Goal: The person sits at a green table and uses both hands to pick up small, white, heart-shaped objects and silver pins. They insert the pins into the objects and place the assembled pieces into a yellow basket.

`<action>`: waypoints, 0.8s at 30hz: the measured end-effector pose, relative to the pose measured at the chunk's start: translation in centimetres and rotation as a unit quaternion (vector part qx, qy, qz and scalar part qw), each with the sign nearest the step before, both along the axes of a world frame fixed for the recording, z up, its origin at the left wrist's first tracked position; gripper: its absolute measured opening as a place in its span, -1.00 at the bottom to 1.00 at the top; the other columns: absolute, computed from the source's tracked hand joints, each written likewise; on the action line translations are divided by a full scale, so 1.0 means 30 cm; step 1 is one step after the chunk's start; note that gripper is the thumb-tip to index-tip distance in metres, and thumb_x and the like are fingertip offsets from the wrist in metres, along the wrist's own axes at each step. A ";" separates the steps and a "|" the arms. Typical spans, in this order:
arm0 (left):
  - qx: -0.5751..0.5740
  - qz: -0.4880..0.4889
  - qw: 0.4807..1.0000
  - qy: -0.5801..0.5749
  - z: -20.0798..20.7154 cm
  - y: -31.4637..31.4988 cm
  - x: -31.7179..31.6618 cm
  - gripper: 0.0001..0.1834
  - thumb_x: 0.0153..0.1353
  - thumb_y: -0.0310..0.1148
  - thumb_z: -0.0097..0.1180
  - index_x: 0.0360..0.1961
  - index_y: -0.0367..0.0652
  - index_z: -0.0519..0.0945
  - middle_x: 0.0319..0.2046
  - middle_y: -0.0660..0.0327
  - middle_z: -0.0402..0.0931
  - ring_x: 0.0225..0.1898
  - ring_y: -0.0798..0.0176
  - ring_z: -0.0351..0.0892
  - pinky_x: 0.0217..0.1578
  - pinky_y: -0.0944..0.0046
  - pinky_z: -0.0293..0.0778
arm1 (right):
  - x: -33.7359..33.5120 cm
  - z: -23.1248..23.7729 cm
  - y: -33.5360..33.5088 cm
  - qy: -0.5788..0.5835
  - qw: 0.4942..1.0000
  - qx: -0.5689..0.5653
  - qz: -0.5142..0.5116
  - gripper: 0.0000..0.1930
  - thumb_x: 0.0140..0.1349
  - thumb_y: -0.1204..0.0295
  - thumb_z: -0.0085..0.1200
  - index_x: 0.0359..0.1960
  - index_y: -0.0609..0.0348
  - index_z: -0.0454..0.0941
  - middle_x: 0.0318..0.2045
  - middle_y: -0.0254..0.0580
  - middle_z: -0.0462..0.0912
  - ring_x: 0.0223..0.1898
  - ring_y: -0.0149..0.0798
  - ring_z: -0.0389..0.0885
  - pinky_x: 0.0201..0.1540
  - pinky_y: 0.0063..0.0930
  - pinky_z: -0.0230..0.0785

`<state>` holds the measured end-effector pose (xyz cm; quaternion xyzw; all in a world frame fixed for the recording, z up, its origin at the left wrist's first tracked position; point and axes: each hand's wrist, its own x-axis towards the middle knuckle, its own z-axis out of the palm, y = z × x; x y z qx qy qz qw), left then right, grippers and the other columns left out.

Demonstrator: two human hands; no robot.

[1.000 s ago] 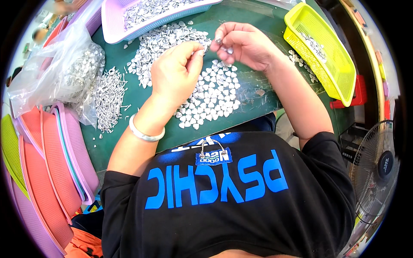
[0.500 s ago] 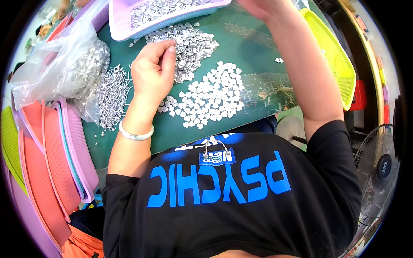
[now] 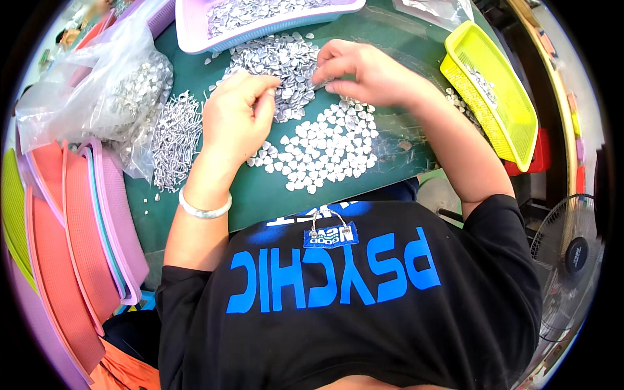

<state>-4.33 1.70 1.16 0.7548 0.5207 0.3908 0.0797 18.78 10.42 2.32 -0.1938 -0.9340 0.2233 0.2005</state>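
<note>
My left hand [image 3: 237, 114], a silver bangle on its wrist, is closed in a pinch at the left edge of a heap of small grey heart-shaped pieces [image 3: 286, 55]. Whatever lies between its thumb and forefinger is hidden. Over the heap's right side, my right hand [image 3: 367, 73] has thumb and fingers drawn together; anything in them is too small to name. Paler heart-shaped pieces [image 3: 325, 153] lie spread in a loose single layer on the green tabletop [image 3: 260, 201], nearer to me. Left of my left hand is a pile of silver screw-like pins [image 3: 175, 140].
A lilac and blue basket [image 3: 279, 32] of grey pieces stands behind the heap. A clear plastic bag [image 3: 133, 91] of metal pieces sits at left, above stacked coloured baskets [image 3: 84, 227]. At right are a yellow-green basket [image 3: 520, 123] with some pieces and a fan [image 3: 575, 253].
My right hand has come back from the far edge to the heap, toward my left hand. My left hand stays by the heap. The view has shifted slightly.
</note>
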 end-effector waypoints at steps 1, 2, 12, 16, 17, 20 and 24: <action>0.000 -0.025 1.000 0.016 0.005 -0.009 -0.001 -0.86 0.05 -0.49 0.12 -0.35 -0.12 0.65 -0.52 0.18 0.50 -0.42 0.10 0.54 -0.40 0.22 0.45 | -0.002 -0.031 -0.007 0.010 0.999 0.050 -0.006 -0.79 0.00 0.48 0.21 -0.27 0.05 0.66 -0.28 -0.18 0.49 -0.15 -0.09 0.50 -0.07 -0.30 0.39; -0.019 -0.040 0.999 0.015 0.013 -0.023 0.002 -0.86 0.02 -0.49 0.13 -0.36 -0.10 0.66 -0.55 0.18 0.47 -0.45 0.09 0.52 -0.42 0.19 0.45 | 0.003 -0.035 -0.016 0.003 0.996 0.091 -0.026 -0.80 -0.01 0.48 0.20 -0.28 0.05 0.66 -0.28 -0.18 0.48 -0.14 -0.09 0.48 -0.06 -0.30 0.38; -0.075 -0.093 0.978 0.169 -0.001 -0.147 0.030 -0.77 0.06 -0.45 0.11 -0.21 -0.11 0.63 -0.51 0.17 0.41 -0.40 0.09 0.46 -0.38 0.13 0.41 | -0.009 -0.052 -0.138 -0.022 0.998 0.056 -0.035 -0.69 0.06 0.52 0.12 -0.10 0.18 0.55 -0.21 -0.12 0.50 -0.10 -0.05 0.48 -0.02 -0.27 0.36; -0.075 -0.105 0.982 0.135 0.007 -0.181 0.014 -0.76 0.03 -0.49 0.15 -0.21 -0.17 0.62 -0.43 0.19 0.44 -0.33 0.09 0.46 -0.31 0.17 0.41 | 0.039 -0.048 -0.173 0.014 0.991 0.031 -0.130 -0.70 0.14 0.52 0.07 -0.06 0.21 0.53 -0.08 -0.07 0.52 0.00 -0.01 0.47 0.06 -0.26 0.33; -0.072 -0.107 0.984 0.126 0.010 -0.193 0.009 -0.76 0.03 -0.49 0.16 -0.21 -0.19 0.62 -0.41 0.19 0.46 -0.31 0.09 0.46 -0.28 0.19 0.42 | 0.053 -0.053 -0.187 0.003 0.990 0.029 -0.141 -0.70 0.16 0.51 0.06 -0.04 0.22 0.52 -0.05 -0.06 0.51 0.04 0.00 0.45 0.09 -0.25 0.32; -0.055 -0.053 0.992 0.101 -0.008 -0.240 -0.018 -0.69 0.02 -0.47 0.20 -0.15 -0.25 0.59 -0.23 0.11 0.49 -0.17 0.04 0.47 -0.13 0.17 0.40 | 0.085 -0.088 -0.248 -0.041 0.986 0.042 -0.154 -0.67 0.23 0.43 0.02 0.02 0.27 0.47 0.12 0.02 0.43 0.21 0.05 0.33 0.24 -0.22 0.21; -0.097 -0.065 0.986 0.121 -0.018 -0.292 -0.017 -0.48 0.03 -0.26 0.26 0.00 -0.31 0.50 0.01 -0.05 0.38 0.06 -0.10 0.35 0.05 0.02 0.30 | 0.071 -0.104 -0.343 -0.065 0.986 0.038 -0.147 -0.49 0.17 0.32 0.13 0.12 0.29 0.36 0.24 0.08 0.27 0.32 0.14 0.15 0.30 -0.15 0.11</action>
